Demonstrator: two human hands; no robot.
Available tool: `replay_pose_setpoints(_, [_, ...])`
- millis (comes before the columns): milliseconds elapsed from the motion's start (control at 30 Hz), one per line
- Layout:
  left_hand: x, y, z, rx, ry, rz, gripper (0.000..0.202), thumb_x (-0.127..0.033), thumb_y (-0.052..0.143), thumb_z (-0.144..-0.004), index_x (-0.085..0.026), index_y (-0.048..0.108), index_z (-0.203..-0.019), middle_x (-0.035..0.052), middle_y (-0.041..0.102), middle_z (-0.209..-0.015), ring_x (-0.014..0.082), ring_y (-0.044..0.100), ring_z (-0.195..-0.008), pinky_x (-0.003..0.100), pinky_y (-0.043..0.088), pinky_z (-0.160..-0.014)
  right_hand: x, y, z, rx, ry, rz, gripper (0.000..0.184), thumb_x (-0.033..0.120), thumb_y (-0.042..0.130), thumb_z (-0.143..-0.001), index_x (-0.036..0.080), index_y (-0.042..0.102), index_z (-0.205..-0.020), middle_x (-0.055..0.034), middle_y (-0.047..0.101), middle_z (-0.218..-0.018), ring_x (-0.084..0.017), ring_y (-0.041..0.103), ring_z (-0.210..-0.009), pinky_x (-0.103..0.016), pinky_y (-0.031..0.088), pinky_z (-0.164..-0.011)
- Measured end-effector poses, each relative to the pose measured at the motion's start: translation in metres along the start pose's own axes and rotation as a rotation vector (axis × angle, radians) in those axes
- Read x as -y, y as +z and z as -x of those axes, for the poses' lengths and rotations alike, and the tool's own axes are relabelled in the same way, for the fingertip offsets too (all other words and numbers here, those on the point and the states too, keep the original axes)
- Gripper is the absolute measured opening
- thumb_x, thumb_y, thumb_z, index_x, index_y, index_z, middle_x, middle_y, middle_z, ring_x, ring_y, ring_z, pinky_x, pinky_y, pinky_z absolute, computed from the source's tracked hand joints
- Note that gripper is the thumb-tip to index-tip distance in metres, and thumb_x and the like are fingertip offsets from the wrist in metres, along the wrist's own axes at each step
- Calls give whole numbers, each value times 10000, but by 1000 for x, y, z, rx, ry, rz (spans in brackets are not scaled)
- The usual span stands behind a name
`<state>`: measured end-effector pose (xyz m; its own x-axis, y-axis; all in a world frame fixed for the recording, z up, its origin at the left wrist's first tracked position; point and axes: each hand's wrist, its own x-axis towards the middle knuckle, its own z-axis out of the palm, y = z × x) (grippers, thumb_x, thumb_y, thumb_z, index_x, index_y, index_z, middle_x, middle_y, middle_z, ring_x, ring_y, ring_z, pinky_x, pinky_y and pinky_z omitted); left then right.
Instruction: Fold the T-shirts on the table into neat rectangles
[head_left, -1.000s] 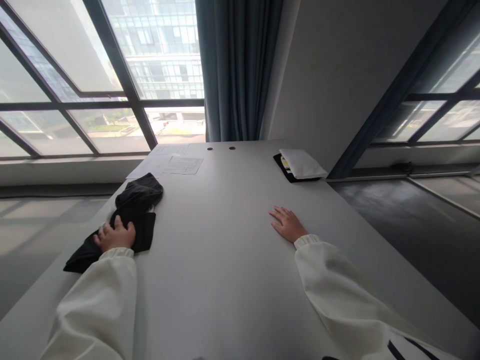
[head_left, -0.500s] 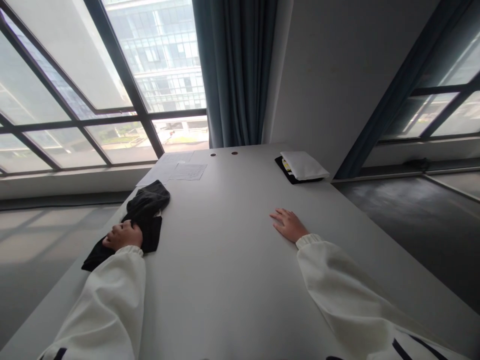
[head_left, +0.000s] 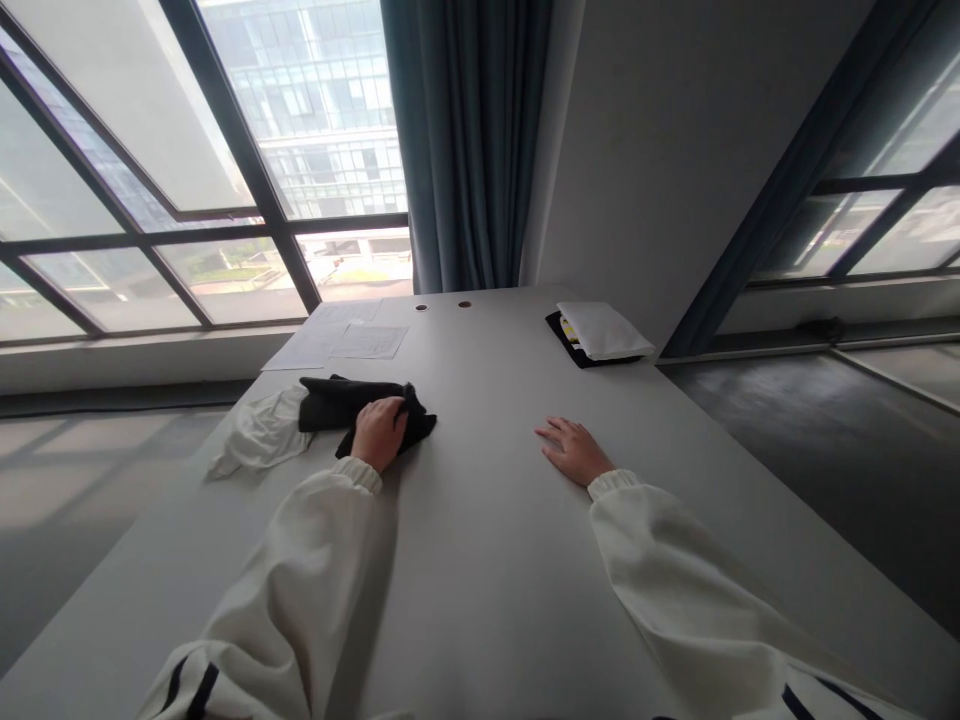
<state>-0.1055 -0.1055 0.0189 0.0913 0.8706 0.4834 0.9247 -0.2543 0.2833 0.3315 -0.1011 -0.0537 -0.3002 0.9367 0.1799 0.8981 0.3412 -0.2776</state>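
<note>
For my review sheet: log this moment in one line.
left hand: gripping black cloth | right hand: flat on table | white cloth: beside

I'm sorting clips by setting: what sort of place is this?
Probably an office or meeting room: a long white table with printed papers on it, tall windows facing an office block, and a grey curtain.

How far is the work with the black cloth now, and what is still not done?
Done: the black cloth lies near the table's middle, uncovering a white cloth at its left end. In hand: the left hand grips the black cloth's bunched right end; the right hand rests flat on the table. Left: both cloths lie crumpled, neither folded nor spread.
</note>
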Motion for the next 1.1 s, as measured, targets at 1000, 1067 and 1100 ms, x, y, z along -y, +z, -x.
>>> replay_pose_setpoints(1000, [-40,31,67,377,314,297,853,-440,845,-764,-225,519,-1523,180,500,-1599,390,468,-1485,616,340,-1257,153,19,-8,-55,-401,-328,629,132,661,-835,211,607,-1457,-151,536,-1551,-312,457,-1483,-557,371,-1265])
replay_pose_setpoints(1067, [-25,29,64,408,331,356,905,-430,890,-709,-228,521,-1511,182,517,-1584,385,480,-1476,582,383,-1239,143,21,-8,-72,-346,-321,542,129,660,-834,205,661,-1370,-153,547,-1541,-315,457,-1483,-564,378,-1257])
replay_pose_setpoints(1100, [-19,28,63,415,326,380,913,-409,897,-691,-226,525,-1505,181,533,-1569,380,495,-1464,564,400,-1230,139,21,-8,-83,-328,-319,491,130,660,-834,201,684,-1319,-156,557,-1530,-317,460,-1479,-568,380,-1253])
